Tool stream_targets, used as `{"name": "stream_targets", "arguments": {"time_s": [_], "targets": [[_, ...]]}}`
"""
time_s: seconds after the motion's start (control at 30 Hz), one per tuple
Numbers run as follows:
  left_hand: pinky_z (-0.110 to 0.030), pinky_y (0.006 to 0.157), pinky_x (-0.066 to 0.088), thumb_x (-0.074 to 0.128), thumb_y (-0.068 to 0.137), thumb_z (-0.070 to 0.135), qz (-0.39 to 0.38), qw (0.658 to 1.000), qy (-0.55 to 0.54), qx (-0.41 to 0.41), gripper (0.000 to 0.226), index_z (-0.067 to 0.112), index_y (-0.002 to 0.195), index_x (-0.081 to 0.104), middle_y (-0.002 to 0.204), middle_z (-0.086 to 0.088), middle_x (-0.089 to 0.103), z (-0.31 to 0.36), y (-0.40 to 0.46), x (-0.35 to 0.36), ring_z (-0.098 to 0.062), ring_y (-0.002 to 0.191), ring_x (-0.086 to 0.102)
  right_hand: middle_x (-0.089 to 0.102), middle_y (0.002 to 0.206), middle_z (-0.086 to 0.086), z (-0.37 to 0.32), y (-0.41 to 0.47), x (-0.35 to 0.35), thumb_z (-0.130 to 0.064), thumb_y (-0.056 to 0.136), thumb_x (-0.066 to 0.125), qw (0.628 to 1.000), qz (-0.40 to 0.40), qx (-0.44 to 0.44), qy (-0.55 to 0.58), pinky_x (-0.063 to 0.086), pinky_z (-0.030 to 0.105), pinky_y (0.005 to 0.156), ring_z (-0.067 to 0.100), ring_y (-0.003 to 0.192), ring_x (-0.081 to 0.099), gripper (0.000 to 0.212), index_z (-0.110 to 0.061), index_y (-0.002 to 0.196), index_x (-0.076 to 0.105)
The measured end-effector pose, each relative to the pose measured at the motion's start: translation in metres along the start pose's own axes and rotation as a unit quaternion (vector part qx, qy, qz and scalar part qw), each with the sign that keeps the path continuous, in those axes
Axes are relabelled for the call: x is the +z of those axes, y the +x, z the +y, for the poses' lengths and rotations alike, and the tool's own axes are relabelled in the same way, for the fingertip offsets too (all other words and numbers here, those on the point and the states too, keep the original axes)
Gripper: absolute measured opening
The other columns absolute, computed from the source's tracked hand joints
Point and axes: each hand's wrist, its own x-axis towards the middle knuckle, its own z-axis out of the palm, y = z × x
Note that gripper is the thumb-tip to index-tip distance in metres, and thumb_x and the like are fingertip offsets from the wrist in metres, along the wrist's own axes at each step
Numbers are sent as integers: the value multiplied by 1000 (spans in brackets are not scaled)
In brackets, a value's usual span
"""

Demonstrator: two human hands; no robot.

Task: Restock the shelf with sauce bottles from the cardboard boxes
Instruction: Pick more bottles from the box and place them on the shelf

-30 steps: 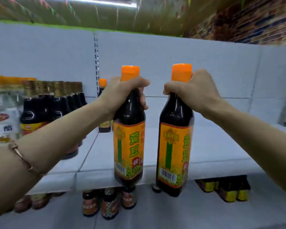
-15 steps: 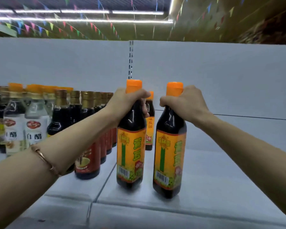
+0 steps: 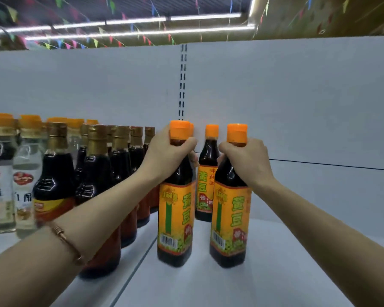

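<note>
While gripped at necks, both sauce bottles (image 3: 175, 209) upright, caps up.

Sauce bottles (image 3: 175, 220): dark, glossy, with highlights on the shoulders. Caps (image 3: 179, 129) matt orange plastic. Labels (image 3: 230, 220) smooth and slightly shiny. Shelf (image 3: 275, 273) painted, matt white. Gold foil neck wraps (image 3: 97, 138) on neighbouring bottles. Bracelet (image 3: 67, 240) polished metal.

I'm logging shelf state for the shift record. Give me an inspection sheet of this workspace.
Surface: white shelf, bare at right.
Job's things: two orange-capped bottles, left bottle and right bottle, upright, at or just above the shelf; a third bottle stands behind.
Clutter: gold-capped dark bottles and clear bottles at left.
Grippers: left hand and right hand each grip a bottle's neck.
Cables: nothing seen.
Surroundings: white back panel, bunting, strip lights.
</note>
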Motion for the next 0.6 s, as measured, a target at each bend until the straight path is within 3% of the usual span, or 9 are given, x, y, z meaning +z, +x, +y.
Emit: {"name": "stream_targets", "arguments": {"time_s": [0.13,0.23,0.3,0.4,0.5,0.6], "targets": [[-38,71,50,65,89,34,69,995,75,-14,30,5,93,57,81,-13,66,-16,10,12,-24,75,65,71,62,1,16,9,10,-39,91,61,1000,9,-20,15,57,43,69,18,59,68,40,-16,58,62],[-33,65,46,66,87,38,77,989,121,-22,36,4,93,57,84,-15,62,-16,14,11,-24,76,61,71,71,9,21,7,20,-38,92,59,999,20,-37,16,56,47,69,26,66,67,38,-5,73,63],[-23,60,43,68,86,39,63,988,137,-30,37,10,101,51,83,-6,60,-14,14,7,-16,73,60,70,76,13,23,9,24,-37,92,58,999,24,-35,15,55,47,70,28,70,66,36,-3,79,62],[-14,60,42,74,82,33,75,992,98,-25,57,21,114,28,85,0,50,-15,11,2,-4,71,59,69,78,10,27,6,27,-39,92,57,999,20,-34,22,55,45,71,24,72,66,33,-8,83,62],[-4,57,40,75,80,33,103,992,74,-20,58,19,113,30,85,7,45,-17,3,1,10,66,51,66,86,0,37,-13,28,-44,92,60,998,-2,-23,56,53,31,69,13,80,64,25,-19,94,58],[-1,72,38,68,84,40,104,993,39,-51,51,18,123,44,109,11,55,-18,-8,-2,3,97,54,63,94,-7,42,-24,28,-49,89,60,996,-37,-3,78,50,25,72,7,87,64,27,-26,102,54]]}}
